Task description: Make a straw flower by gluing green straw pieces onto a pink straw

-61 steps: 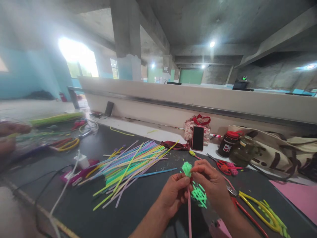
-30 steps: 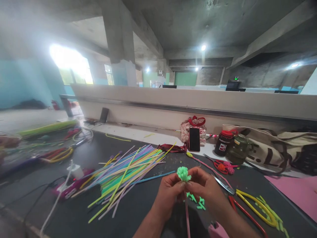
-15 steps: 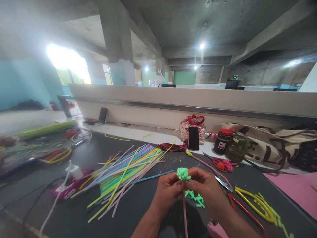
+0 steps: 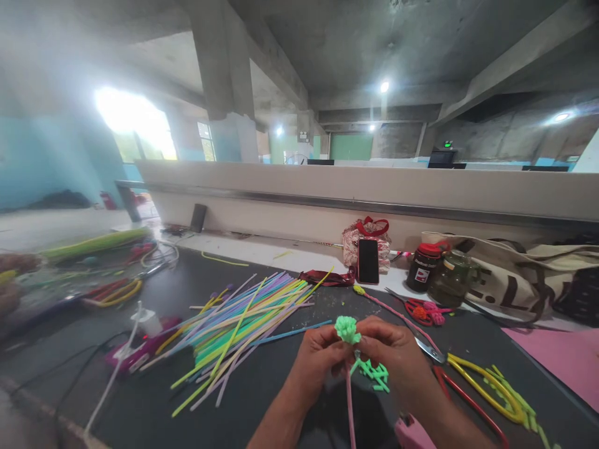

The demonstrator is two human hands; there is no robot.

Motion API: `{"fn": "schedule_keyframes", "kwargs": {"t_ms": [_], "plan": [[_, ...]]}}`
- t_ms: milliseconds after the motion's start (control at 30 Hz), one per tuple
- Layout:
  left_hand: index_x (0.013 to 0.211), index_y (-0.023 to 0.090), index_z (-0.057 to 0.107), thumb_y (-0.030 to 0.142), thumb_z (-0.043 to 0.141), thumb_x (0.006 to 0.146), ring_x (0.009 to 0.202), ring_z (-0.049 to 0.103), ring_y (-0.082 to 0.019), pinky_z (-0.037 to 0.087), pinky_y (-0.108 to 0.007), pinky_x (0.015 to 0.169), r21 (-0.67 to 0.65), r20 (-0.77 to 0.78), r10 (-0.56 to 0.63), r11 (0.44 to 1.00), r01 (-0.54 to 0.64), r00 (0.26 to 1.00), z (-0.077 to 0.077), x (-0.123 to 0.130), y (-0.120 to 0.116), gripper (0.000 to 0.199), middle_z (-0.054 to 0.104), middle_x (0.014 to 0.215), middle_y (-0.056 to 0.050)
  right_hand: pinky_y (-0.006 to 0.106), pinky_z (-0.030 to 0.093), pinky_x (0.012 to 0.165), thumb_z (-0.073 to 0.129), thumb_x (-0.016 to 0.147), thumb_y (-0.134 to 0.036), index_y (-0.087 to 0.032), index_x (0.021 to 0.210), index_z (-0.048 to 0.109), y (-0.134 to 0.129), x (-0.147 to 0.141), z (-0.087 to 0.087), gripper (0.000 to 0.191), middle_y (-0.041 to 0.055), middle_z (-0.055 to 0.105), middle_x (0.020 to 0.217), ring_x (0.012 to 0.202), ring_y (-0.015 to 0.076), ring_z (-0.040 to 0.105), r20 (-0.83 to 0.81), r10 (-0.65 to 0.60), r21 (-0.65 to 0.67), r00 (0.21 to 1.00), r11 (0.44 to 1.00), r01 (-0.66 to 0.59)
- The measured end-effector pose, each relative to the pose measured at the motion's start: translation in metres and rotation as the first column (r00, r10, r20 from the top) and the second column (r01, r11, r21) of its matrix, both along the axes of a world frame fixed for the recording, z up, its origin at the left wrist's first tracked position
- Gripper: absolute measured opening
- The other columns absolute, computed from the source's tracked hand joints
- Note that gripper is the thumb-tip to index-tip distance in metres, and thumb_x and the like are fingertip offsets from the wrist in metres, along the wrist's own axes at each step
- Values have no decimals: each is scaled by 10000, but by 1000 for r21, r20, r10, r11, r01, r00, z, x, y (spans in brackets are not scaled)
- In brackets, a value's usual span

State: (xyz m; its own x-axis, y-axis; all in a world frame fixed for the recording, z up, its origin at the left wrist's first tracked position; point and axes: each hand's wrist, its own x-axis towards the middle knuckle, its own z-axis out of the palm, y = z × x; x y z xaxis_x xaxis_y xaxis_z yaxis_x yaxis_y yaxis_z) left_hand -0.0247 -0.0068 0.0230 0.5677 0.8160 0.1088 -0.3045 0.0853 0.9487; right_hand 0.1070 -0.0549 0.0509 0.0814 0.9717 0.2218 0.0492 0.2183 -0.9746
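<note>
My left hand (image 4: 317,358) and my right hand (image 4: 384,344) meet at the lower middle, their fingers pinched together just under a light green flower head (image 4: 347,328). A pink stem (image 4: 350,405) hangs down from between them towards the bottom edge. Both hands are closed round the base of the flower; the fingertips partly hide where stem and head join. Behind my fingers, short green pieces (image 4: 374,373) lie on the dark table (image 4: 276,399).
Left of my hands lies a spread of coloured pipe cleaners (image 4: 243,330). To the right are yellow-and-red-handled pliers (image 4: 486,390), small scissors (image 4: 414,308), bottles (image 4: 422,268) and a cloth bag (image 4: 505,280). A phone (image 4: 367,262) leans at the back. Another person's hand (image 4: 12,293) shows at far left.
The view has shifted slightly, so the scene sits a little further right. My fingers stay pinched at the flower's base, and the green head looks slightly turned.
</note>
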Motion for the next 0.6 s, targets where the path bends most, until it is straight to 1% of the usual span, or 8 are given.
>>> {"fn": "schedule_keyframes", "kwargs": {"t_ms": [100,233,300,367,500,600], "plan": [[567,111,607,359,633,624,397,383,-54,274,-187,419,-13,-6,17,1000,-17,1000,2,1,-3,255,513,473,-2,213,313,438,627,655,-332,-160,671,680,-1,-2,2,181,4,539,634,511,96,433,-6,-18,-8,1000,1000,18],[546,113,598,354,634,624,398,375,-52,266,-186,417,5,1,27,1000,-27,1000,4,1,-4,256,506,468,0,212,316,442,633,647,-345,-162,672,674,-2,-4,4,189,-5,531,618,503,93,437,-31,-13,-16,999,1000,13],[544,114,597,358,639,617,399,375,-53,266,-187,417,6,-6,8,1000,-8,1000,5,2,-4,259,503,466,2,212,318,442,635,643,-355,-161,655,665,-2,-4,3,197,-3,540,626,501,92,439,-36,-15,-19,999,1000,14],[538,113,594,369,648,602,398,375,-53,262,-188,415,6,-2,16,1000,-16,1000,6,2,-4,269,507,465,1,211,322,437,631,647,-357,-159,654,658,-2,-3,1,200,-1,544,631,502,95,446,-30,-17,-22,999,1000,17],[529,113,583,379,664,572,382,359,-48,246,-186,404,-30,42,101,995,-99,994,6,4,-5,281,500,447,9,204,324,424,613,679,-305,-163,736,662,0,-3,-3,161,-4,536,656,499,91,455,-48,4,-16,999,1000,-5],[549,117,581,381,661,570,373,362,-49,249,-185,402,-70,77,127,990,-121,989,5,6,-6,277,494,440,17,198,319,428,622,677,-269,-170,777,652,-1,-3,-4,144,-7,544,693,508,82,450,-68,41,-11,997,999,-42]]}}
